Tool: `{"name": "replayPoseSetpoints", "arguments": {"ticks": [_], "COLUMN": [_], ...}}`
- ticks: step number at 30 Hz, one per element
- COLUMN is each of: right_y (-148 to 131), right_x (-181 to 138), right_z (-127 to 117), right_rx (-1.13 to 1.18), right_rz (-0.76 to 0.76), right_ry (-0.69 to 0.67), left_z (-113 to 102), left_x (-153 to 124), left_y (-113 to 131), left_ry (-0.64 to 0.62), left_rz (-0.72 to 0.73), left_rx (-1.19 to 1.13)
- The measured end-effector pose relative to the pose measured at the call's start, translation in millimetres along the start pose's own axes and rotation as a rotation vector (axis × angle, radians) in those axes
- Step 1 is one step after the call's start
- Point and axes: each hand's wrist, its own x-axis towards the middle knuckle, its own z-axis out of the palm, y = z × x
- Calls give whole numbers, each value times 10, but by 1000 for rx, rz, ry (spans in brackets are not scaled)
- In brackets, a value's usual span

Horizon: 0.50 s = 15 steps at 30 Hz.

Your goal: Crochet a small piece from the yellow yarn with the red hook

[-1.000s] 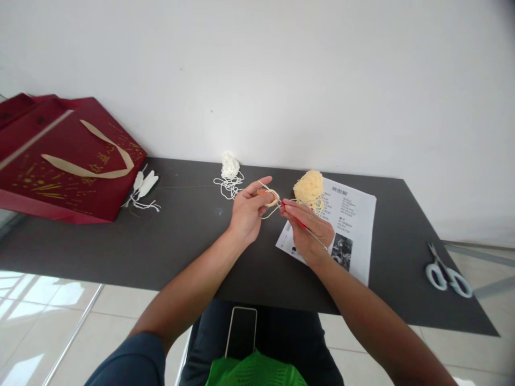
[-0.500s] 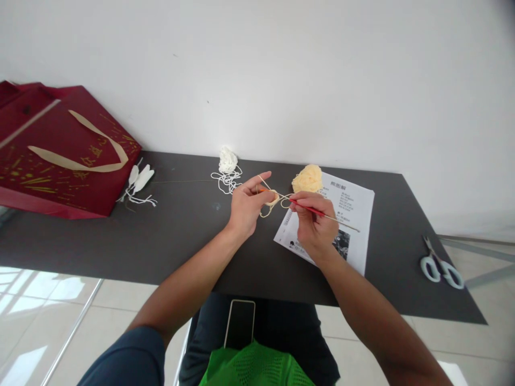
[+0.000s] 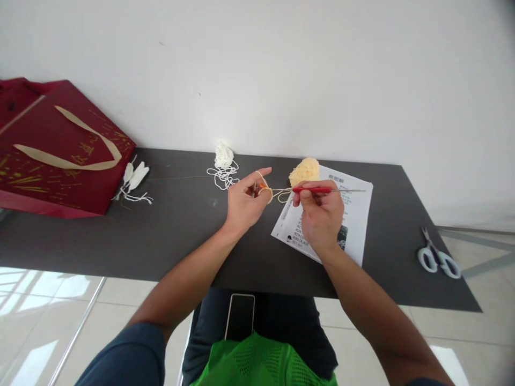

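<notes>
My right hand [image 3: 323, 215] is closed on a crochet hook [image 3: 314, 190] with a red handle, its thin metal shaft pointing right. Between the hook's left end and my left hand [image 3: 247, 202] runs pale yellow yarn [image 3: 279, 194]. The left hand pinches a small yellow crochet piece, mostly hidden by the fingers, with a bit of orange showing there. Yarn loops round its raised index finger. Just behind the right hand lies the yellow yarn ball [image 3: 304, 171], touching the printed sheets [image 3: 354, 214] beneath that hand.
White yarn [image 3: 223, 156] lies loose at the table's back. White crocheted pieces [image 3: 138, 176] sit beside a dark red gift bag [image 3: 68, 155] at left. Scissors [image 3: 438, 256] rest near the right edge of the dark table [image 3: 173, 236]. A phone [image 3: 240, 316] is on my lap.
The hook has turned from slanting to nearly level and its handle has shifted slightly right, drawing the yarn straighter between the hands. The whole view has shifted slightly.
</notes>
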Motion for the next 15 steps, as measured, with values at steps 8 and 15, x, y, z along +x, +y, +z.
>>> {"name": "replayPoseSetpoints", "arguments": {"ticks": [8,15], "right_y": [-13,100], "right_x": [104,70], "right_z": [-37,2], "right_rx": [204,265], "right_rz": [188,364], "right_ry": [-8,4], "left_z": [1,35], "left_x": [27,-12], "left_y": [28,4], "left_ry": [-56,-71], "left_rz": [-76,-126], "left_rx": [-112,-169]}}
